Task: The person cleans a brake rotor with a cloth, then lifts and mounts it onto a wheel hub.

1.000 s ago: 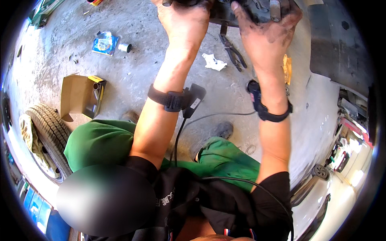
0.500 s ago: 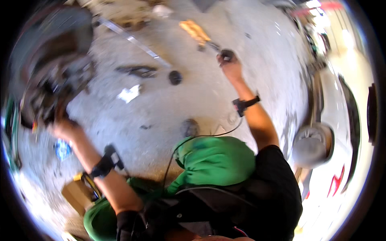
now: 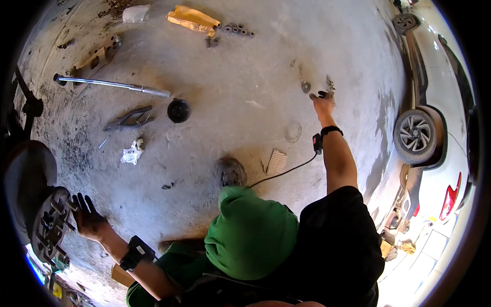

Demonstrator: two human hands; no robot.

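Note:
My right hand (image 3: 322, 107) reaches down to the concrete floor with blackened fingers, thumb and fingers apart. I see nothing held in it. A small dark metal ring (image 3: 306, 87) lies on the floor just beyond the thumb. At the left, my left hand (image 3: 91, 221) is open, its dirty fingers stretched out beside a wheel hub (image 3: 55, 217) with protruding studs. The fingertips are at the hub's edge; whether they touch it I cannot tell.
On the floor lie a long chrome-handled bar (image 3: 115, 86), pliers (image 3: 130, 118), a black round cap (image 3: 178, 110), crumpled white wrapping (image 3: 133, 152), an orange-yellow cloth (image 3: 192, 19) and several sockets (image 3: 239, 30). A white car (image 3: 440, 77) stands along the right.
My right hand has moved rightward from near the sockets; the dark round thing at its fingers is no longer there. My left hand has opened beside the hub. The view has shifted.

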